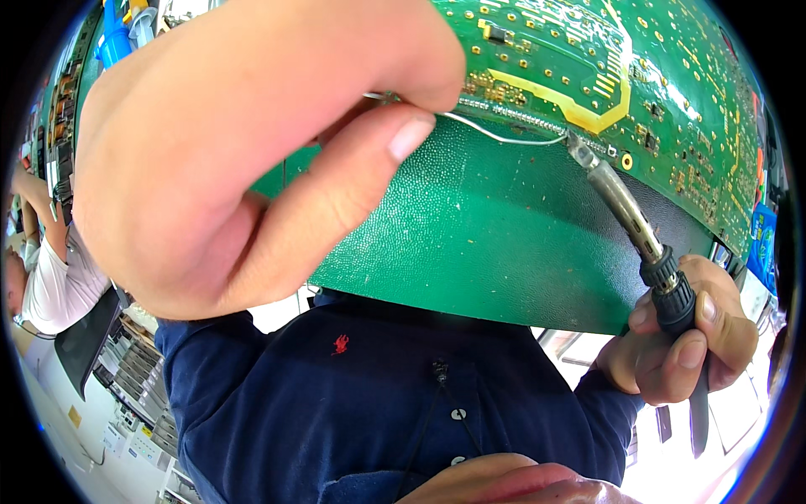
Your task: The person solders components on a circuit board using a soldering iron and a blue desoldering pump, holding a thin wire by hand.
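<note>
My left hand (227, 160) looms large on the left, its thumb and forefinger pinched on a thin silvery solder wire (504, 139). The wire bends rightward to a row of shiny soldered pins along the near edge of a green circuit board (571, 63). At that edge, the tip of a soldering iron (620, 202) meets the wire's end. My right hand (693, 349) grips the iron's black handle at the right, with the thumb and fingers wrapped around it. The iron slants from lower right up to the board.
A green textured mat (470, 244) lies under the board and reaches toward my body. Blue-tipped tools (116, 38) stand at the upper left. Another person in a white shirt (63, 281) is at the far left. A blue package (762, 244) sits at the right.
</note>
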Motion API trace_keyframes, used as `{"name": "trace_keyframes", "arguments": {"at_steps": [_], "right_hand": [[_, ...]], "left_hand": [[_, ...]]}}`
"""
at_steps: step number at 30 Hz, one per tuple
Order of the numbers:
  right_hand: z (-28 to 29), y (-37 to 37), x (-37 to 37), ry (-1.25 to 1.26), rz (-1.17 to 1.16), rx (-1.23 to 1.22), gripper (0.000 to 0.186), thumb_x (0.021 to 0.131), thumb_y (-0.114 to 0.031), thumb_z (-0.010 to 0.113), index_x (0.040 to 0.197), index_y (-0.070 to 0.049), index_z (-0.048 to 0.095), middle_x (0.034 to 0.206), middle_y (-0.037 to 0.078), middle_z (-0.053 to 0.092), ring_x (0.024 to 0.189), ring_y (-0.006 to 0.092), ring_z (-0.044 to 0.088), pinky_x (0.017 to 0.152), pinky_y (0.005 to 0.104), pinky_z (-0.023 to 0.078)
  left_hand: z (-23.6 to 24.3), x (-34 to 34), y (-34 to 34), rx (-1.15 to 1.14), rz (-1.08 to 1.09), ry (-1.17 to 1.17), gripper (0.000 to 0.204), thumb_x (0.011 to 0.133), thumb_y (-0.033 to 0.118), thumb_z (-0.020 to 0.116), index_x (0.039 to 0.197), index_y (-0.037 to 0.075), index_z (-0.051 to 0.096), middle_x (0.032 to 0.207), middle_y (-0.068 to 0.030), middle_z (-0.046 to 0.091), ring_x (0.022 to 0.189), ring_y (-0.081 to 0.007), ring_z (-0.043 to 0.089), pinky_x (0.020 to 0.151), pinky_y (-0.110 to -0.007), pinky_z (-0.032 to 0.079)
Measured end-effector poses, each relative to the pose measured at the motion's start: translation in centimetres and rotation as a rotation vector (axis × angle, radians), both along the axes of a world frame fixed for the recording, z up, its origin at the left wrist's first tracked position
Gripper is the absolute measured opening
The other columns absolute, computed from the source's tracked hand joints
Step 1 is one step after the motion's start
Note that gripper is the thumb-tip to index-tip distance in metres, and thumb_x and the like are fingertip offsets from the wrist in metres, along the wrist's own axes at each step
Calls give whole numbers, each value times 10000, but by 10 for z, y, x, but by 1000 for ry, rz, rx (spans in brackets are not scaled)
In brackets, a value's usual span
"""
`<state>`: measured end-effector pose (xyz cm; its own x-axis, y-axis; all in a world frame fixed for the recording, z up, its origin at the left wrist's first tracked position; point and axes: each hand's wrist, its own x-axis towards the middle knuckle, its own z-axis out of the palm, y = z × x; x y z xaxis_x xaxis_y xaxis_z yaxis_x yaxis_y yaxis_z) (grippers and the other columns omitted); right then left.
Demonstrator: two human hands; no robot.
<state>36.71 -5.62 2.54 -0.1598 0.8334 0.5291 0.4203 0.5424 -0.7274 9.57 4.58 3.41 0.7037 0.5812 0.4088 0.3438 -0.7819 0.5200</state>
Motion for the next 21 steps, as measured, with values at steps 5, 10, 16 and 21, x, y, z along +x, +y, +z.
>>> {"name": "trace_keyframes", "arguments": {"at_steps": [5,10,16,21], "right_hand": [[1,0,2,-9,-4,-9,206,866,-207,427,925,-17,479,441,57,452,376,124,394,368,260,280],[2,-1,2,-15,-20,-15,207,866,-217,432,923,-23,481,440,55,453,377,123,391,371,264,281],[1,-1,0,-18,-29,-15,204,865,-219,436,913,-27,485,437,51,451,371,122,393,373,267,284],[1,-1,2,-28,-11,-4,208,865,-221,434,912,-25,485,436,50,450,363,123,393,375,270,288]], "left_hand": [[2,4,0,-5,16,20,147,729,-81,597,875,-78,588,800,-151,631,643,-167,575,619,-249,435],[3,4,-1,-2,15,40,145,728,-75,599,873,-74,590,801,-150,635,645,-168,581,620,-247,438],[2,2,1,18,-1,52,139,737,-69,601,875,-75,592,807,-155,638,649,-172,588,621,-248,442],[2,1,-1,-9,4,27,141,740,-68,603,880,-79,591,811,-157,637,652,-173,589,621,-247,443]]}}
